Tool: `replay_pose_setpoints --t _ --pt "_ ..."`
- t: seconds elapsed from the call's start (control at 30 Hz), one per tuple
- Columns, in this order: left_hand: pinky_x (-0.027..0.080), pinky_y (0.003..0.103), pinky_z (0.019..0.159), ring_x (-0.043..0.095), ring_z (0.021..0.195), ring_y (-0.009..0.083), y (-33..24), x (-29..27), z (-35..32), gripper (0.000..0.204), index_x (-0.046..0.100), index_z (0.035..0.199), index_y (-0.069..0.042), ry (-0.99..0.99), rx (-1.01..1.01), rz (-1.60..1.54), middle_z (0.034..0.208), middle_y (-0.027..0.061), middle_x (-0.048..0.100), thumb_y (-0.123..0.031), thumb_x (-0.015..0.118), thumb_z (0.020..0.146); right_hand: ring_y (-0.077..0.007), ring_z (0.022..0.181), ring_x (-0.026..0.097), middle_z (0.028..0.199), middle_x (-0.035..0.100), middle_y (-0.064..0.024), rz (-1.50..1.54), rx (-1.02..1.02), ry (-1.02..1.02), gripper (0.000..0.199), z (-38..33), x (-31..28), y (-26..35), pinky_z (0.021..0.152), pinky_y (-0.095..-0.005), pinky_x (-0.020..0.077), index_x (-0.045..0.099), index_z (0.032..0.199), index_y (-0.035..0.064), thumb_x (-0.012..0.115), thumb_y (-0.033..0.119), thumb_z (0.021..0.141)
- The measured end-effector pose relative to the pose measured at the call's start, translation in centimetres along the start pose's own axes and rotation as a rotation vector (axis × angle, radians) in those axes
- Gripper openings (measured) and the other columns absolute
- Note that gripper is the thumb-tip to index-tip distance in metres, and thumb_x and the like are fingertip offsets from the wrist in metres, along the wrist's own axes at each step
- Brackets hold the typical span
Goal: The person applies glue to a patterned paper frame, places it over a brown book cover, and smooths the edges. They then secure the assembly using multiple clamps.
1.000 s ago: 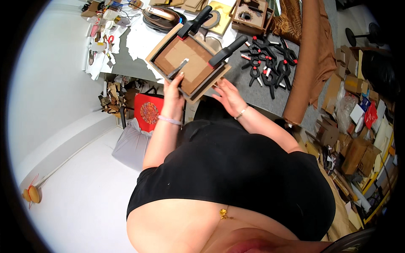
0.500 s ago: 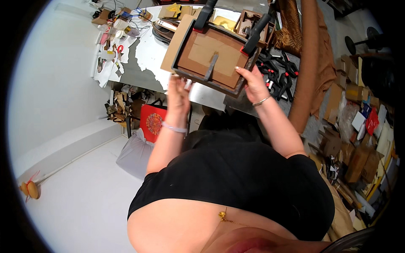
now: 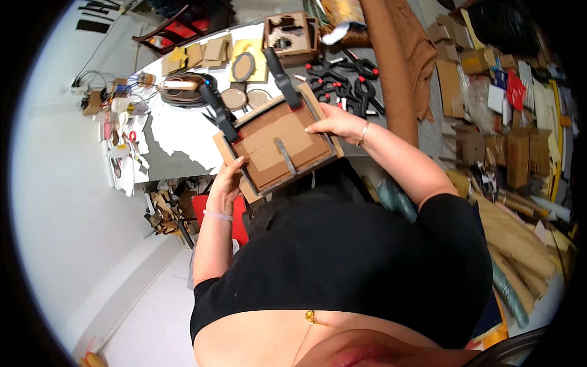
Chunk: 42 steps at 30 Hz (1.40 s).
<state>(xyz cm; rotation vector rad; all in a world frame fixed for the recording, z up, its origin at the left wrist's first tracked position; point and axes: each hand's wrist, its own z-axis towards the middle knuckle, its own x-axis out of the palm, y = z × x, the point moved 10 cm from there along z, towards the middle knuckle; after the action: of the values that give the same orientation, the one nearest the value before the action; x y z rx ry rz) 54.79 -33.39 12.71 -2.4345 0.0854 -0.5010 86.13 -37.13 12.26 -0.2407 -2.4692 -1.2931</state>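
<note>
Between my hands is a shallow rectangular frame [image 3: 254,150] with a brown board panel inside, held tilted over the table's near edge. A narrow dark strip [image 3: 285,158] lies across part of the panel. Two black spring clamps with red tips, a left clamp [image 3: 220,115] and a right clamp [image 3: 282,79], grip its far edge. My left hand [image 3: 226,185] is closed on the frame's left side, thumb on the rim. My right hand [image 3: 339,124] holds the right side, its thumb over the edge onto the panel. Fingers beneath the frame are hidden.
Beyond the frame, the table [image 3: 183,131] bears a pile of black spring clamps [image 3: 364,92], an open cardboard box [image 3: 287,37], oval pieces [image 3: 243,66] and a rounded brown appliance [image 3: 183,92]. A brown material roll [image 3: 397,67] lies right. Boxes [image 3: 520,153] crowd the right side.
My left hand, apart from the frame before, now grips its left side. The frame has come closer to me and turned, with its right side now higher in view. My right hand keeps its hold.
</note>
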Motion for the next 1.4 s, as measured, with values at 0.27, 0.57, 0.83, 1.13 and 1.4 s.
replay_pose_setpoints --t 0.27,0.57,0.83,1.13,1.4 --pt "0.049 0.045 0.11 0.062 0.122 0.0241 1.1 -3.7 -0.9 0.051 0.055 0.14 -0.008 -0.125 0.147 -0.073 0.128 0.006 0.067 -0.019 0.074 0.094 -0.0169 0.113 0.068 0.129 0.071 -0.0064 0.04 0.045 -0.032 0.051 2.1 -4.7 0.5 0.097 -0.0369 0.0557 0.057 0.146 0.0077 0.061 0.039 0.106" --pt "0.049 0.051 0.112 0.061 0.128 0.0295 2.5 -5.8 -2.5 0.052 0.055 0.143 -0.006 -0.288 0.191 -0.201 0.135 0.0111 0.065 -0.024 0.072 0.097 -0.0391 0.148 0.044 0.16 0.042 -0.0246 -1.392 0.158 -0.635 0.145 13.5 -34.4 -2.1 0.121 -0.0485 0.0395 0.013 0.168 0.0039 0.095 0.062 0.063" --pt "0.054 0.048 0.106 0.065 0.12 0.0286 3.4 -6.6 -3.5 0.039 0.066 0.126 -0.006 -0.445 0.181 -0.261 0.124 0.008 0.07 -0.026 0.077 0.095 -0.0424 0.14 0.051 0.151 0.046 -0.0289 -1.138 -0.462 -0.707 0.13 7.3 -30.0 4.9 0.117 -0.0474 0.0435 0.01 0.167 0.0022 0.094 0.04 0.074" --pt "0.053 0.047 0.107 0.064 0.123 0.0294 3.5 -7.4 -4.8 0.046 0.063 0.135 -0.005 -0.436 0.184 -0.308 0.131 0.0093 0.069 -0.03 0.073 0.098 -0.0411 0.152 0.034 0.165 0.032 -0.0247 -1.35 -0.457 -0.807 0.105 -0.2 -27.9 0.4 0.126 -0.045 0.0307 0.024 0.162 -0.0035 0.083 0.04 0.087" --pt "0.049 0.045 0.111 0.063 0.122 0.028 3.4 -6.2 -3.1 0.044 0.065 0.131 -0.004 -0.404 0.192 -0.272 0.129 0.0091 0.069 -0.029 0.075 0.096 -0.043 0.139 0.048 0.148 0.049 -0.023 -1.413 0.244 -0.874 0.087 10.4 -35.1 -1.2 0.113 -0.0513 0.0473 0.049 0.146 0.0039 0.087 0.047 0.081"
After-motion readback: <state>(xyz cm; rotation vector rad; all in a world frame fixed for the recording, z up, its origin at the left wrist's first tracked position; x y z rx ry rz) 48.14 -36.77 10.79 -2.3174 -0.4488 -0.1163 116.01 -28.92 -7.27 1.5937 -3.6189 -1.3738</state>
